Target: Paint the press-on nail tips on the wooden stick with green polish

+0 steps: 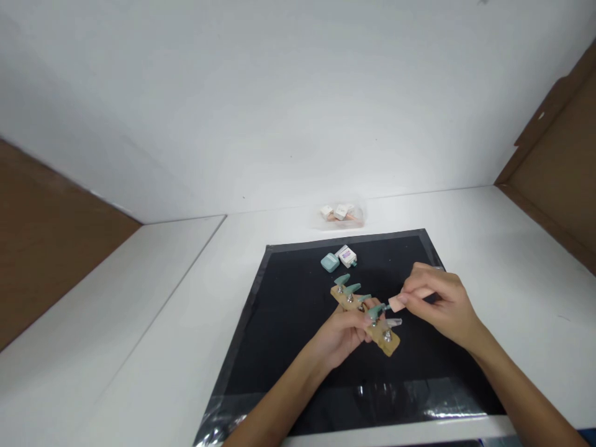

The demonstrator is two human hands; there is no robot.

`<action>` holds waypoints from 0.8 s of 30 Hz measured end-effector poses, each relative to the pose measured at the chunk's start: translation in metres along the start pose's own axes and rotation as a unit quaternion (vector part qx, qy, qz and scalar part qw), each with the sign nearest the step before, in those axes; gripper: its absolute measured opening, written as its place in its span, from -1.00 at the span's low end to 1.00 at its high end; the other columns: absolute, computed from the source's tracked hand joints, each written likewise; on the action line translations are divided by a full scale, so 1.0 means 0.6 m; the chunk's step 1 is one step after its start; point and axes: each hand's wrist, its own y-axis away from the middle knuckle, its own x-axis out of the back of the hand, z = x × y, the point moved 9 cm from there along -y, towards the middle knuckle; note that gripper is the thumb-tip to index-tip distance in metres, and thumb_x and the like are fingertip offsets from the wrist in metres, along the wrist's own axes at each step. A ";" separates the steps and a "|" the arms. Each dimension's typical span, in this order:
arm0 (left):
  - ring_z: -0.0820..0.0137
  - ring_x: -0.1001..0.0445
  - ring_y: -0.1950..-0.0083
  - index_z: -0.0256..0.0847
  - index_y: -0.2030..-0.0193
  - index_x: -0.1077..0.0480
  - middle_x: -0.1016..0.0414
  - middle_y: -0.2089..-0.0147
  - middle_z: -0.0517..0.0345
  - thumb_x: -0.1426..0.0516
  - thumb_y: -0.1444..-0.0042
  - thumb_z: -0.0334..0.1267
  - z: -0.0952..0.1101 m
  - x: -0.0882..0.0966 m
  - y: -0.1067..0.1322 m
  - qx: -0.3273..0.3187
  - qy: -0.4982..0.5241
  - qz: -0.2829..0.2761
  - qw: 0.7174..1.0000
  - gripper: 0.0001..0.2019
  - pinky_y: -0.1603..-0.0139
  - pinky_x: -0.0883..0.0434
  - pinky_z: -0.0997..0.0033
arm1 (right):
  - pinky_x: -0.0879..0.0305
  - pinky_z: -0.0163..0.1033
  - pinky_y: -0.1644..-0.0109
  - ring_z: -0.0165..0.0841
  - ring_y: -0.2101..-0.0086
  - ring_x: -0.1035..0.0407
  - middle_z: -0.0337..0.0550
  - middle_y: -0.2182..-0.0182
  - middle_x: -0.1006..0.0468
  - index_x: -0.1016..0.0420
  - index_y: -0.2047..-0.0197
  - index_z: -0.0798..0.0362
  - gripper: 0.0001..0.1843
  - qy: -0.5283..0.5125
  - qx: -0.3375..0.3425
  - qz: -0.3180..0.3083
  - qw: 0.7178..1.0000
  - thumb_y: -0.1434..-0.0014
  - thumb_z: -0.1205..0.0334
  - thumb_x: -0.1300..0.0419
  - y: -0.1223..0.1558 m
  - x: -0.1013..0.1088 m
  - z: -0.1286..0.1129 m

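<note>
My left hand (342, 335) grips a small wooden strip (365, 318) over the black mat (288, 323). Several teal false nails stand on metal posts along the strip, and one clear nail (393, 323) sits near its near end. My right hand (435, 304) pinches a short pink brush handle (404, 300), its tip touching a teal nail (376, 310) on the strip. A teal polish bottle (330, 262) and a white bottle (347, 255) lie on the mat just beyond the strip.
A clear bag (342, 215) with small white and peach items lies on the white table behind the mat. Brown cardboard panels stand at the left (41, 248) and right (559, 167). A white wall rises behind.
</note>
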 end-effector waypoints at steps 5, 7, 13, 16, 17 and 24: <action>0.55 -0.28 0.53 -0.30 0.56 -0.39 -0.40 0.50 0.18 -0.27 0.38 -0.39 -0.001 0.004 0.002 0.004 0.011 0.005 1.000 -0.84 0.51 -0.12 0.50 | -0.20 -0.29 0.51 -0.44 0.59 -0.22 -0.26 0.61 -0.53 -0.37 0.46 0.01 -0.82 0.022 -0.003 0.025 0.999 -0.15 0.42 -0.18 0.003 0.012 0.001; 0.54 -0.30 0.53 -0.31 0.57 -0.39 -0.40 0.51 0.18 -0.27 0.41 -0.39 -0.001 0.006 0.002 0.010 0.010 0.014 1.000 -0.82 0.53 -0.13 0.52 | -0.18 -0.32 0.53 -0.46 0.60 -0.21 -0.28 0.61 -0.50 -0.36 0.46 0.02 -0.81 -0.006 -0.022 0.041 0.999 -0.16 0.42 -0.18 0.003 0.016 0.005; 0.56 -0.28 0.56 -0.29 0.62 -0.36 -0.36 0.57 0.23 -0.26 0.42 -0.38 -0.002 0.000 -0.001 0.010 -0.010 0.012 1.000 -0.84 0.56 -0.16 0.56 | -0.14 -0.35 0.54 -0.47 0.60 -0.20 -0.31 0.63 -0.45 -0.36 0.45 0.02 -0.84 -0.050 -0.016 0.015 0.998 -0.16 0.39 -0.18 0.002 -0.003 0.000; 0.56 -0.28 0.56 -0.29 0.61 -0.37 -0.38 0.56 0.21 -0.26 0.41 -0.36 -0.002 -0.004 -0.002 0.008 -0.021 0.001 1.000 -0.84 0.57 -0.16 0.56 | -0.19 -0.30 0.49 -0.46 0.60 -0.20 -0.30 0.64 -0.51 -0.32 0.47 0.01 -0.80 -0.011 -0.012 0.005 1.000 -0.15 0.42 -0.17 0.001 -0.005 0.002; 0.56 -0.28 0.56 -0.30 0.60 -0.38 -0.38 0.56 0.21 -0.26 0.41 -0.35 -0.002 -0.004 -0.001 0.010 -0.025 0.000 1.000 -0.84 0.57 -0.16 0.56 | -0.20 -0.29 0.48 -0.46 0.60 -0.19 -0.29 0.64 -0.52 -0.31 0.48 0.01 -0.79 0.006 -0.010 0.007 1.000 -0.15 0.43 -0.17 0.001 -0.003 0.003; 0.54 -0.29 0.54 -0.30 0.61 -0.36 -0.38 0.54 0.18 -0.25 0.44 -0.37 0.000 0.005 0.002 0.011 -0.018 0.015 1.000 -0.83 0.57 -0.15 0.56 | -0.16 -0.29 0.53 -0.44 0.62 -0.19 -0.29 0.65 -0.51 -0.31 0.51 0.00 -0.77 0.042 -0.023 0.044 0.998 -0.13 0.43 -0.17 0.003 0.021 0.007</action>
